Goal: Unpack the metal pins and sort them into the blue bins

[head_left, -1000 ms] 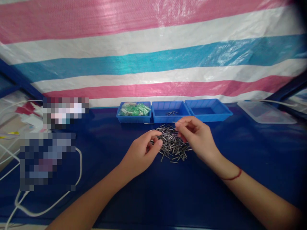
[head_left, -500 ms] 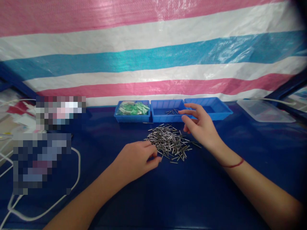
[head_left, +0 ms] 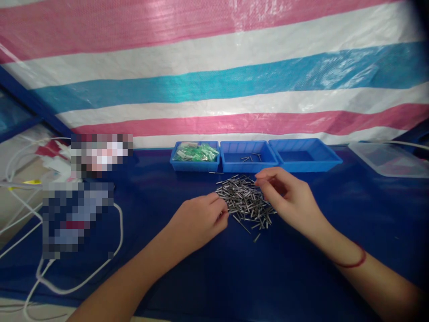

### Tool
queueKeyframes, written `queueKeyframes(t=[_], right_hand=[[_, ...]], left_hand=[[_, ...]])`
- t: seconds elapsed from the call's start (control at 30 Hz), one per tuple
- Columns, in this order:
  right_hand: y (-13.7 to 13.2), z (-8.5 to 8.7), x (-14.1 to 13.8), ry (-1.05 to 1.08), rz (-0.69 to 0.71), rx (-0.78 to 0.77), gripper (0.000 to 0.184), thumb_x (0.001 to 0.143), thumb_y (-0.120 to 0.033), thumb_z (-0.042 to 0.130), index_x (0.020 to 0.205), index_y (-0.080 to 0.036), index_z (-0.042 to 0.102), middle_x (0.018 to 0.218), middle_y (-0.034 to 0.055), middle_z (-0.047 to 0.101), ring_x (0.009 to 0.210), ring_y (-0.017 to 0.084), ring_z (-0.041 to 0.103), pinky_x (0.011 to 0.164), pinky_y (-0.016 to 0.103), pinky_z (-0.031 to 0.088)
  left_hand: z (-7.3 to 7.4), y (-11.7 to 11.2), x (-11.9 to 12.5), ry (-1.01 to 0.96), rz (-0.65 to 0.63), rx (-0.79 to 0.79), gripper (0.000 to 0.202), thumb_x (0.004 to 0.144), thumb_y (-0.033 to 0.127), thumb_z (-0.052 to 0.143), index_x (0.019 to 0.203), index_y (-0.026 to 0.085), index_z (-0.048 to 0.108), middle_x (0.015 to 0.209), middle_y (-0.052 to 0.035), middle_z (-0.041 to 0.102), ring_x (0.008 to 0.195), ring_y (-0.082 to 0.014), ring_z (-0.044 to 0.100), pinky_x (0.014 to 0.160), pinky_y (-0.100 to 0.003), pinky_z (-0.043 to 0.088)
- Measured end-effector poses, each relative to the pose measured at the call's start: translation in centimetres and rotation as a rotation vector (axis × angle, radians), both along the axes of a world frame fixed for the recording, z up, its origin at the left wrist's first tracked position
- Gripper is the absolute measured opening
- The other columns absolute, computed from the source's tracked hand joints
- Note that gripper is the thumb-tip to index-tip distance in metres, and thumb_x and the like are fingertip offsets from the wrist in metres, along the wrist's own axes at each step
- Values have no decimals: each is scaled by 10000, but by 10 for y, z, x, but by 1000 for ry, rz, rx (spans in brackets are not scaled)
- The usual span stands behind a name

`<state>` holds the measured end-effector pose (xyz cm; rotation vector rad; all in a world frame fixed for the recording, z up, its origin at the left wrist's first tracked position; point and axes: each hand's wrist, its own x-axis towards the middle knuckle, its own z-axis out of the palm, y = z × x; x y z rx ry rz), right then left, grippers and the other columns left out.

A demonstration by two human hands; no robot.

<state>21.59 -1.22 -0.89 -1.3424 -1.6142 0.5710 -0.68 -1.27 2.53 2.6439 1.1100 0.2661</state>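
Partly, in the head view, the pile of metal pins point(head_left: 246, 201) on the desk point(head_left: 241, 277) is hidden: the left hand point(head_left: 201, 221) covers its left edge, fingers curled narrow; the right hand point(head_left: 293, 197) is at its upper right, fingertips close together. Whether either holds a pin, I cannot tell. Some pins lie in the middle blue tray point(head_left: 248, 167). A transparent plastic piece point(head_left: 390, 158) is cut by the right border.

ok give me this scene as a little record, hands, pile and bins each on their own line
pile: thin metal pins, loose on blue table
left hand: at pile's left edge, grip unclear
right hand: at pile's upper right, grip unclear
left bin: green and clear packets
middle bin: a few similar pins
right bin: beside middle bin
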Motion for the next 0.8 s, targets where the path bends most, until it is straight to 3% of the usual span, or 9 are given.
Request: queueKeyframes(t=[0.17,0.3,0.53,0.7,0.8], right_hand=[[-19,4,-18,4,247,-53,153,872,-303,589,977,-207,645,711,10,638,533,122,527,480,251,423],[-26,5,-29,150,250,-45,124,858,-323,621,895,-209,655,675,8,621,561,130,548,469,243,427],[-25,5,-30,189,212,-18,115,852,-316,633,819,-208,656,722,24,625,627,141,569,502,250,452],[-26,2,-30,121,184,21,120,861,-315,617,826,-209,660,727,24,623,607,136,565,500,255,454],[-26,3,-31,73,174,45,128,859,-316,623,803,-207,663,722,27,634,612,139,573,492,255,441]], left_hand=[[5,0,4,-430,138,-182,179,943,274,462,879,167,591,823,-9,587,722,-117,547,670,-225,417],[-6,-9,14,-587,177,-316,188,942,294,474,885,158,590,830,-10,589,701,-108,526,644,-219,407],[-14,-10,20,-617,157,-399,221,935,342,489,934,162,617,832,-19,591,723,-125,529,638,-232,406],[-17,-6,21,-597,121,-380,280,942,350,471,797,155,610,761,-10,549,703,-123,509,624,-229,389],[-22,-6,22,-593,124,-385,283,933,377,485,820,152,614,750,-9,547,679,-122,493,605,-228,378]])
